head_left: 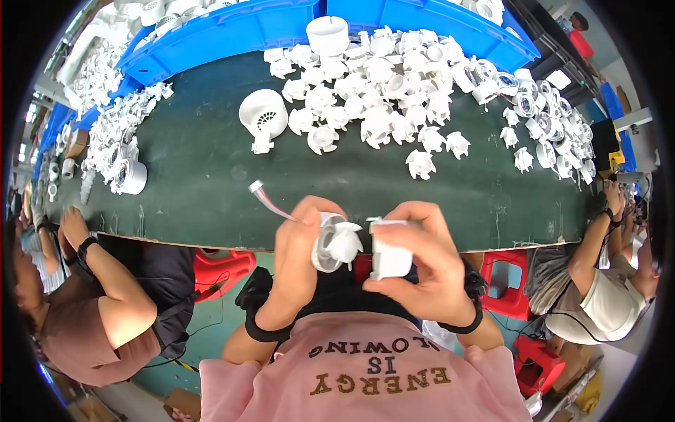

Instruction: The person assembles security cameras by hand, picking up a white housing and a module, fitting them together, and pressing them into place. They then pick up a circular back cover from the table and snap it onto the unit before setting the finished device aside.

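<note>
Left hand (pixel 304 243) pinches a white plastic fan impeller with curved blades (pixel 336 245), a thin pink-and-white wire lead with a small connector (pixel 266 199) trailing up from it over the dark green counter (pixel 211 176). Right hand (pixel 420 261) is closed around a white boxy plastic housing piece (pixel 389 254), thumb under, fingers curled over the top. Both parts sit just beside each other in mid-air, above the near counter edge, close to the person's chest; whether they touch is unclear. The step looks like mating the impeller into the housing: to do it well, keep the impeller's axis square to the housing opening, hold by the hub rather than the blades so none bend, and keep the wire lead out of the joint so it is not trapped. A tilted entry would likely jam. On the counter beyond lie a heap of loose white impellers (pixel 380 84), a round white fan shell (pixel 263 114) standing apart, and blue plastic bins (pixel 232 28) at the far side. Co-workers sit at both sides, their arms resting at the counter edge.
</note>
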A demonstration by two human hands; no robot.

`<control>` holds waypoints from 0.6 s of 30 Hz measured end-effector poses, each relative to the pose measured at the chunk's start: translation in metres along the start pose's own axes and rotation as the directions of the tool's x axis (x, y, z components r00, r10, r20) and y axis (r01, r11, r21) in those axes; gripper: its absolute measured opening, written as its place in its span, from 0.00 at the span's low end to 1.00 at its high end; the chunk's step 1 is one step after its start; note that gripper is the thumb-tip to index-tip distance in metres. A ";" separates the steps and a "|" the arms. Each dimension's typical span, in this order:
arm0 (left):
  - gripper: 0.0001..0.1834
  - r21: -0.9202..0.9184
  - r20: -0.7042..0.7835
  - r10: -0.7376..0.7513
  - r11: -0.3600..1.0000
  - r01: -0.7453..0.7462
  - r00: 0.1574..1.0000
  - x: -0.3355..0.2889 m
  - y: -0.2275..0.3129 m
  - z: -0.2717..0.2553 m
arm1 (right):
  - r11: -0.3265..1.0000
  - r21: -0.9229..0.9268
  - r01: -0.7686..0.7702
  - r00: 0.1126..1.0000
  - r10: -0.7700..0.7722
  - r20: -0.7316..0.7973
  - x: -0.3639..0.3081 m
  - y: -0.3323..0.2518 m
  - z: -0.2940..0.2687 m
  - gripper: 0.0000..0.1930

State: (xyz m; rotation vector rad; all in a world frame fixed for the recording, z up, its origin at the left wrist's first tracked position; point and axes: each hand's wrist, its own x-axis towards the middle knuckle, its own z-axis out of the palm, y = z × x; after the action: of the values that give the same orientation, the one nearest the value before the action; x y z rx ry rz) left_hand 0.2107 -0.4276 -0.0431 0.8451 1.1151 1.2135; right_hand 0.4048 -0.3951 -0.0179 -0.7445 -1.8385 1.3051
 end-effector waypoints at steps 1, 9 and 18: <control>0.26 -0.038 -0.029 0.025 0.999 -0.026 0.999 -0.001 0.000 0.000 | 0.999 0.038 0.010 0.999 -0.009 -0.037 0.003 -0.002 -0.002 0.28; 0.20 -0.045 -0.111 0.038 0.998 -0.043 0.993 0.008 0.004 0.031 | 0.984 -0.106 0.144 0.986 -0.153 -0.074 0.007 0.012 0.001 0.27; 0.25 0.339 -0.057 0.254 0.915 -0.221 0.966 0.008 -0.002 0.032 | 0.981 -0.073 0.179 0.981 -0.184 -0.058 0.001 0.022 0.005 0.27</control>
State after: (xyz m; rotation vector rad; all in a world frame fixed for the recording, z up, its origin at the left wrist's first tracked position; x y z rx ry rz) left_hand 0.2420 -0.4177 -0.0374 1.2157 1.3503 1.2983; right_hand 0.4010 -0.3901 -0.0393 -0.6302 -1.8599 1.0947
